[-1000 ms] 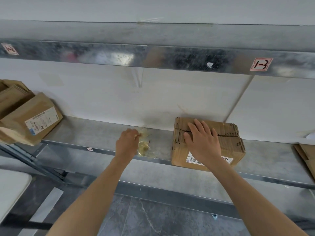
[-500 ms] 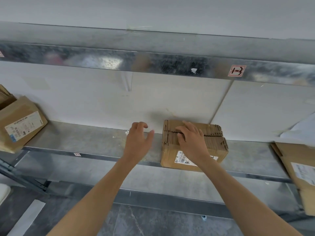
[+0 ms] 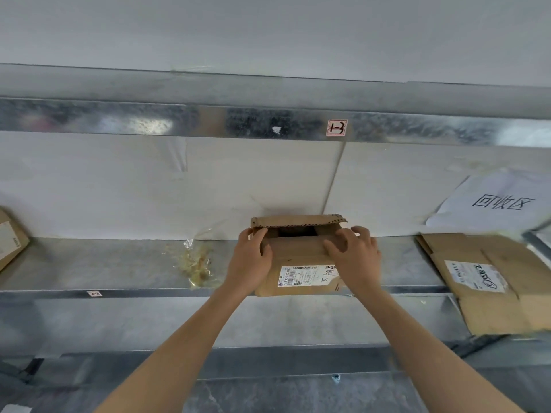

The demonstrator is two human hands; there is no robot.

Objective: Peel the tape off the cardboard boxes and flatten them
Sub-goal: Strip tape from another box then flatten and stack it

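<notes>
- Cardboard box point(image 3: 298, 260) sits at the front edge of the metal shelf point(image 3: 89, 263). Its far flap is now lifted; half a second ago I saw it closed.
- The left hand point(image 3: 249, 263), loose beside the box then, now grips its left corner. The right hand point(image 3: 356, 260) curls onto the near flap.
- Crumpled tape point(image 3: 196, 263) lies just left.
- I can't see inside the dark opening or read the label print.
</notes>
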